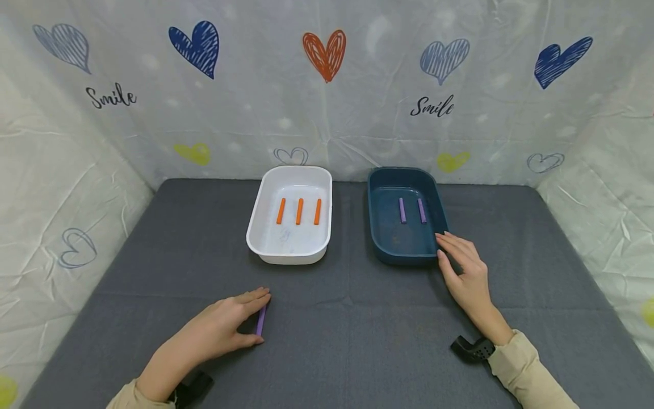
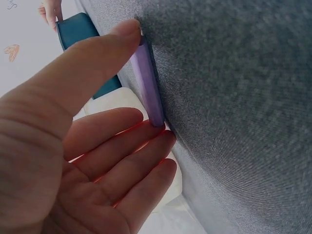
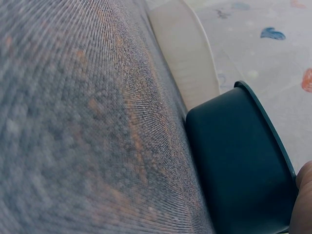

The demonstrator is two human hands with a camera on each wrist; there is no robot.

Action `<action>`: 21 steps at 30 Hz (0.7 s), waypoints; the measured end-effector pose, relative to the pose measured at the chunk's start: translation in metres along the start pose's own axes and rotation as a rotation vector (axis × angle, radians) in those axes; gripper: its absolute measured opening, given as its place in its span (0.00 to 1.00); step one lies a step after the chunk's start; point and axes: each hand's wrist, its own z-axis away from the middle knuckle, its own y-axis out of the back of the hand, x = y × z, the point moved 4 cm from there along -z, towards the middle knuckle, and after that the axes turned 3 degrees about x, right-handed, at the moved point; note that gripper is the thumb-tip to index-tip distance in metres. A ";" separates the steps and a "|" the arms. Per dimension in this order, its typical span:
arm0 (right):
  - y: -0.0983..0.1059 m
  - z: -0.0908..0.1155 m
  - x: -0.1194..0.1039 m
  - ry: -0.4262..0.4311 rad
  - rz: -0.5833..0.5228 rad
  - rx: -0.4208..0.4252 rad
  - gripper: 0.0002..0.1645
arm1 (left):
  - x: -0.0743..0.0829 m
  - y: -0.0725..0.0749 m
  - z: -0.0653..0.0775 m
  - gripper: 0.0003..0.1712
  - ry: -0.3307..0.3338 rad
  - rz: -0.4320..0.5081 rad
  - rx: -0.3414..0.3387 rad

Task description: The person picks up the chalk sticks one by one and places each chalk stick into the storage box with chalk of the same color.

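Observation:
My left hand (image 1: 222, 326) is low over the cloth at the front left, thumb and fingertips at opposite ends of a slim purple stick (image 2: 148, 83). The stick has flat, faceted sides and lies close along the cloth. My right hand (image 1: 466, 278) holds the near right rim of a dark teal tray (image 1: 406, 258), with fingertips at the edge. Two purple sticks (image 1: 402, 211) lie side by side in that tray. To its left stands a white tray (image 1: 288, 255) with three orange sticks (image 1: 299, 211) in a row.
Grey cloth (image 1: 347, 341) covers the table. Both trays stand near its back edge, with a narrow gap between them. A pale curtain (image 1: 378, 130) with printed hearts hangs right behind and along the sides. Each wrist wears a black camera band (image 1: 472, 348).

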 end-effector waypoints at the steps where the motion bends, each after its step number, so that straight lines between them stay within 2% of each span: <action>1: 0.000 0.000 0.000 0.002 -0.002 0.000 0.23 | 0.000 0.000 0.000 0.42 0.000 -0.003 0.003; 9: 0.000 0.000 -0.001 -0.001 0.002 -0.011 0.23 | 0.003 0.002 -0.001 0.41 -0.018 -0.009 0.022; 21: -0.004 0.001 0.001 0.007 0.045 -0.125 0.21 | 0.007 0.004 -0.005 0.41 -0.034 -0.009 0.022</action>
